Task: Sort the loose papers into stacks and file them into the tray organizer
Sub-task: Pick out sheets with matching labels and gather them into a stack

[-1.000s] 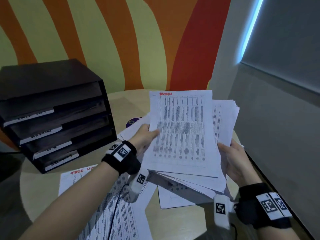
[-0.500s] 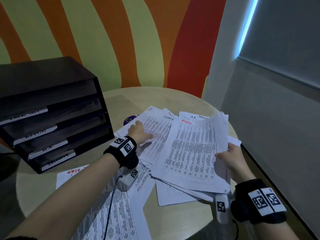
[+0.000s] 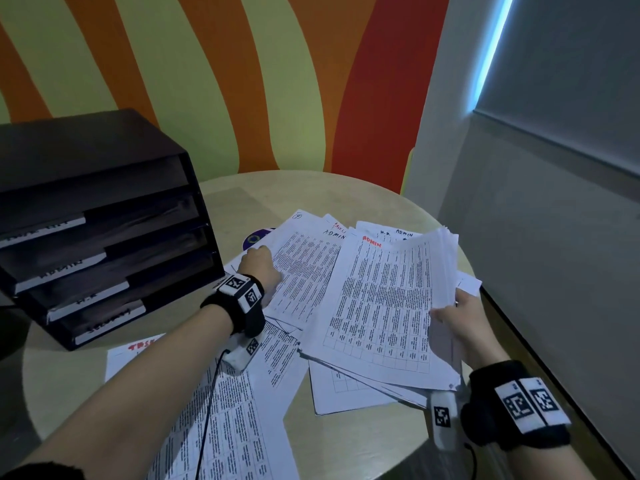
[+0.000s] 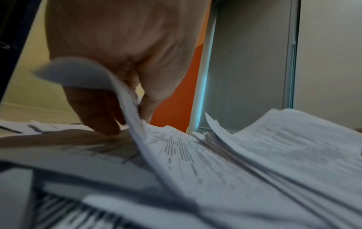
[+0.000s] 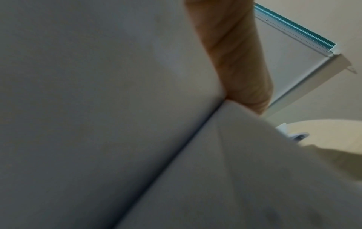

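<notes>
Two hands divide the work. The right hand pinches a thick bundle of papers by its right side, thumb on top, keeping it tilted up off the tabletop near the right edge so its red "ADMIN" heading shows. The left hand, fingers curled, pinches the curling edge of a sheet lying beside the bundle toward the middle, probably to add it to a matching pile. More sheets lie loose at the near edge. The tray organizer stands at the left edge, labelled slots facing the person; no papers show in them from here.
</notes>
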Motion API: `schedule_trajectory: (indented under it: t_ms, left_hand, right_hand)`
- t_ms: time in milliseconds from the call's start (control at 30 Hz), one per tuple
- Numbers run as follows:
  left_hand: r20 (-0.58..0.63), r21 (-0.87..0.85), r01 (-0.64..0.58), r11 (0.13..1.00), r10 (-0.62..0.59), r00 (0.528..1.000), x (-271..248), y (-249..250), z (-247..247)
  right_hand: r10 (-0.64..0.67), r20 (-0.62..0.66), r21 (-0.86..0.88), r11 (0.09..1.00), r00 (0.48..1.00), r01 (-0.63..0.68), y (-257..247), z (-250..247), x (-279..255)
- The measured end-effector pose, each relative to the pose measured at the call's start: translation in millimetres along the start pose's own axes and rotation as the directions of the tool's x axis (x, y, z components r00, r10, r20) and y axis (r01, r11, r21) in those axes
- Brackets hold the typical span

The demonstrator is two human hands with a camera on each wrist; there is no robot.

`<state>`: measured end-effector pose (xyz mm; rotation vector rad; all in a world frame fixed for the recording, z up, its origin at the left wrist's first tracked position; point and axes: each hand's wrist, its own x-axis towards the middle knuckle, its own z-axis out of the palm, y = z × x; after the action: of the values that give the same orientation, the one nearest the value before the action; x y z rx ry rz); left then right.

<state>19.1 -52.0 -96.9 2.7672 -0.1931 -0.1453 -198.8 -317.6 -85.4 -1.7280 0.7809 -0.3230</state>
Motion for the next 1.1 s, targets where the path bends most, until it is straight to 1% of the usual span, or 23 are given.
schedule_trajectory:
  t_ms: [100, 200, 233, 300, 333, 367, 400, 467, 500, 533, 567, 633, 667, 733, 800, 833, 900, 967, 1033, 1067, 1100]
  left_hand:
    - [-0.113, -0.236, -0.031, 0.971, 0.004, 0.994, 0.5, 2.1, -6.6]
    - [-0.249, -0.491, -0.079, 0.867, -0.053, 0.967, 0.5, 4.0, -30.6]
    - [-0.3, -0.538, -0.106, 0.836, -0.072, 0.951, 1.0, 4.1, -41.8]
    - [-0.38, -0.566, -0.2, 0.8, -0.038, 0.924, 0.5, 2.3, -65.1]
    - [-0.417, -0.593, -0.26, 0.762, -0.014, 0.909, -1.6, 1.2, -75.9]
    - [-0.452, -0.632, -0.319, 0.706, -0.001, 0.892, -4.3, 0.7, -87.0]
    - [-0.503, -0.647, -0.383, 0.659, 0.009, 0.864, -6.9, -0.1, -96.5]
    - [-0.583, -0.632, -0.484, 0.605, 0.041, 0.811, -15.8, -0.2, -112.7]
    - [-0.6, -0.634, -0.524, 0.568, 0.066, 0.797, -20.5, 0.2, -118.0]
    - [-0.599, -0.654, -0.552, 0.517, 0.092, 0.796, -25.5, 1.3, -121.8]
    - [-0.596, -0.66, -0.567, 0.493, 0.115, 0.795, -30.8, 2.8, -124.3]
    - [-0.579, -0.654, -0.58, 0.486, 0.173, 0.797, -43.1, 8.3, -125.8]
    - [-0.55, -0.675, -0.573, 0.464, 0.202, 0.811, -48.5, 12.0, -124.1]
    - [-0.448, -0.772, -0.507, 0.382, 0.237, 0.862, -59.4, 19.6, -121.0]
    - [-0.292, -0.881, -0.361, 0.304, 0.25, 0.923, -64.4, 26.5, -114.4]
    - [-0.221, -0.91, -0.29, 0.297, 0.245, 0.944, -65.5, 30.2, -109.8]
    - [-0.163, -0.926, -0.223, 0.306, 0.21, 0.964, -65.8, 39.3, -99.1]
    - [-0.14, -0.922, -0.187, 0.339, 0.159, 0.977, -62.8, 46.8, -87.3]
    - [-0.102, -0.92, -0.134, 0.369, 0.106, 0.989, -61.0, 51.4, -78.0]
    - [-0.108, -0.914, -0.134, 0.383, 0.088, 0.99, -60.7, 51.9, -74.6]
    - [-0.145, -0.886, -0.159, 0.436, 0.066, 0.987, -57.7, 51.0, -71.2]
  right_hand:
    - [0.002, -0.004, -0.004, 1.0, 1.0, -0.002, 1.9, 0.9, 1.5]
    - [0.005, -0.005, 0.0, 1.0, 1.0, -0.005, 1.1, 0.6, 0.2]
    - [0.003, 0.0, 0.01, 1.0, 1.0, -0.003, 1.5, 0.2, 0.0]
    - [0.007, 0.012, 0.036, 0.999, 1.0, -0.007, 1.1, 0.2, -1.3]
    - [0.008, 0.016, 0.047, 0.999, 1.0, -0.009, 0.4, 0.1, -2.2]
    - [0.009, 0.018, 0.05, 0.999, 1.0, -0.01, 1.1, 0.2, -1.7]
    - [0.009, 0.02, 0.05, 0.999, 1.0, -0.01, 0.3, 0.3, -2.7]
    - [0.01, 0.017, 0.054, 0.998, 1.0, -0.011, 0.1, 0.5, -2.8]
    - [0.006, 0.011, 0.056, 0.998, 1.0, -0.007, 0.1, 0.7, -2.6]
    - [0.001, 0.003, 0.057, 0.998, 1.0, -0.001, 0.0, 1.2, -2.3]
    - [-0.003, -0.008, 0.053, 0.999, 1.0, 0.004, 0.7, 1.7, -1.5]
    - [-0.029, -0.031, 0.072, 0.997, 0.999, 0.031, 0.7, 2.1, -0.5]
    - [-0.045, -0.043, 0.093, 0.994, 0.998, 0.049, -0.6, 2.7, -1.3]
    - [-0.083, -0.074, 0.161, 0.982, 0.994, 0.094, -5.9, 3.8, -4.3]
    - [-0.122, -0.096, 0.258, 0.955, 0.988, 0.143, -13.1, 4.0, -9.9]
    - [-0.14, -0.108, 0.295, 0.941, 0.984, 0.166, -16.5, 4.0, -12.5]
    - [-0.172, -0.112, 0.348, 0.916, 0.979, 0.2, -23.6, 3.0, -18.2]
    - [-0.184, -0.091, 0.419, 0.884, 0.979, 0.206, -28.6, 1.1, -22.2]
    - [-0.205, -0.039, 0.498, 0.845, 0.978, 0.197, -35.4, -2.4, -27.9]
    - [-0.213, -0.033, 0.507, 0.838, 0.976, 0.2, -38.1, -4.5, -29.9]
    - [-0.223, -0.034, 0.514, 0.832, 0.974, 0.208, -40.3, -6.5, -30.8]
